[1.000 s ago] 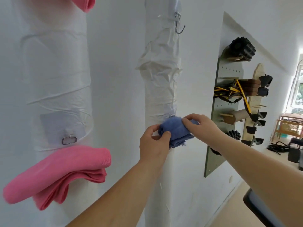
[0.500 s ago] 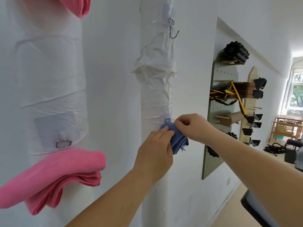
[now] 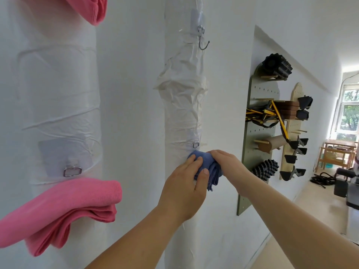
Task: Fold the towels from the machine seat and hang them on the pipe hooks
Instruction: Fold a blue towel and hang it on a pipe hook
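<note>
Blue towel (image 3: 206, 164), folded into a small bundle, sits against the middle wrapped pipe (image 3: 182, 105), directly below its lower hook bracket (image 3: 195, 144). Right grip (image 3: 228, 166): fingers curled over the towel's top and right side, holding it. Left grip (image 3: 183, 191): fingers nearly straight, pressed on the towel's left side, thumb laid across its front. Upper hook (image 3: 203, 44) sits higher on the same pipe. Pink towel (image 3: 64, 206) hangs folded on the left pipe (image 3: 58, 94)
</note>
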Demonstrator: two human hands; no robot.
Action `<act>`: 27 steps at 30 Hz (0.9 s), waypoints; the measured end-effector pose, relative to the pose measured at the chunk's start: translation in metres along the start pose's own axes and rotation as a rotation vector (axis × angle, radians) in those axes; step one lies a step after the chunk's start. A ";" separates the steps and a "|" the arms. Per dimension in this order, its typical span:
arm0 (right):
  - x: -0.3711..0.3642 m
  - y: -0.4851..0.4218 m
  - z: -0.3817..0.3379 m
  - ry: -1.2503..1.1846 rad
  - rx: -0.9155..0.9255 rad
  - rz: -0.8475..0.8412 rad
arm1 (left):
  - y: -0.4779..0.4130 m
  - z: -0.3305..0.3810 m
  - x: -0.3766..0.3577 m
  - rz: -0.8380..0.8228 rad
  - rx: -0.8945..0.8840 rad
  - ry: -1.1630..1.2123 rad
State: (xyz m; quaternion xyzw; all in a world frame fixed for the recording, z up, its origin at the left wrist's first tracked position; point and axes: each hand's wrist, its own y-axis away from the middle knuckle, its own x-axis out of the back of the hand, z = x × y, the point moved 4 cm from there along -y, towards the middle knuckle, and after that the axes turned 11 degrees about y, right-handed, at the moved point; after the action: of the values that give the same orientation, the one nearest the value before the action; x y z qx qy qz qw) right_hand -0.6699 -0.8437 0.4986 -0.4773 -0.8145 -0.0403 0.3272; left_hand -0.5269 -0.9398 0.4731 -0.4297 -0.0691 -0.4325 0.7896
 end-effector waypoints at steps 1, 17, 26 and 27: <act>0.001 0.008 0.004 -0.124 0.001 0.042 | -0.001 0.000 0.001 -0.001 0.006 0.025; 0.029 0.046 -0.055 0.473 0.307 0.471 | 0.017 0.011 0.040 0.022 0.067 0.064; -0.017 0.125 -0.078 0.633 0.596 0.552 | 0.114 -0.016 0.039 -0.086 0.299 0.109; -0.024 0.135 -0.079 0.639 0.619 0.557 | 0.126 -0.018 0.041 -0.092 0.319 0.124</act>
State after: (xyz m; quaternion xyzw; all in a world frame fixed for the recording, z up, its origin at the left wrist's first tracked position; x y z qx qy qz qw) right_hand -0.5146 -0.8188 0.5139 -0.5205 -0.4901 0.1471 0.6836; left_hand -0.4130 -0.9463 0.4035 -0.2679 -0.1074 -0.4776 0.8298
